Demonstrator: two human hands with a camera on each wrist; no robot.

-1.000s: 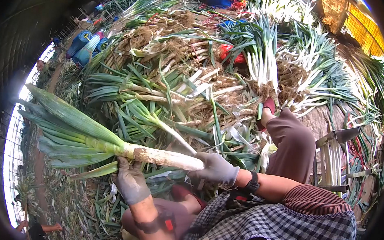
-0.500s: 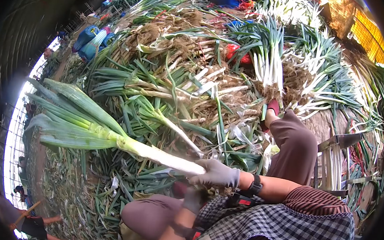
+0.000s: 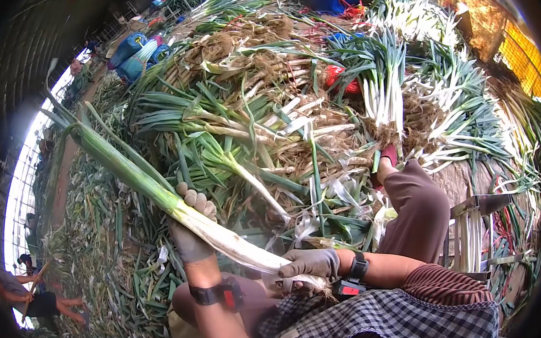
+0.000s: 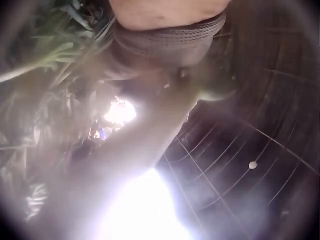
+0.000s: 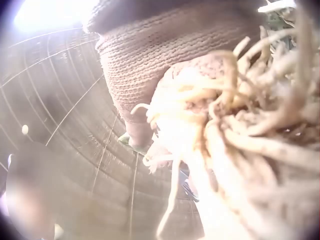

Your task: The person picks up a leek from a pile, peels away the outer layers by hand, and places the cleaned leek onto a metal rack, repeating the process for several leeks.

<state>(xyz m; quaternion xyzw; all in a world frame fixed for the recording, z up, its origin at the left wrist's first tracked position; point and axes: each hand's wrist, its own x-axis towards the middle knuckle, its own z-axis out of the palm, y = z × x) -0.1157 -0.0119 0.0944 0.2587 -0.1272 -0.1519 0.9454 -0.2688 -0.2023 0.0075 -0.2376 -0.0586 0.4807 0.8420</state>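
Observation:
A long leek [image 3: 236, 246], with green leaves at upper left and a white shaft, slants across the front of the person's lap. My gloved left hand [image 3: 192, 229] holds it around mid-shaft, fingers curled over the far side. Near the root end, my gloved right hand [image 3: 311, 263] grips the white shaft, thumb along it. Pale stringy roots [image 5: 250, 135] fill much of the right wrist view, close beside the knit glove [image 5: 145, 60]. Glare blurs the left wrist view, where the cuff of the left glove [image 4: 165, 45] shows.
Loose leeks [image 3: 223, 124] with brown roots lie heaped ahead. Bundled leeks [image 3: 378, 88] stand beyond the right foot. A metal frame [image 3: 469, 232] holding white stalks is at right. Leaf scraps [image 3: 113, 233] cover the ground at left. Another person [image 3: 38, 290] is at lower left.
My left hand dropped from the leaf base to the lap near the roots, then came back up to hold the shaft. The leek's leaf fan looks narrower, and its root end sits lower right.

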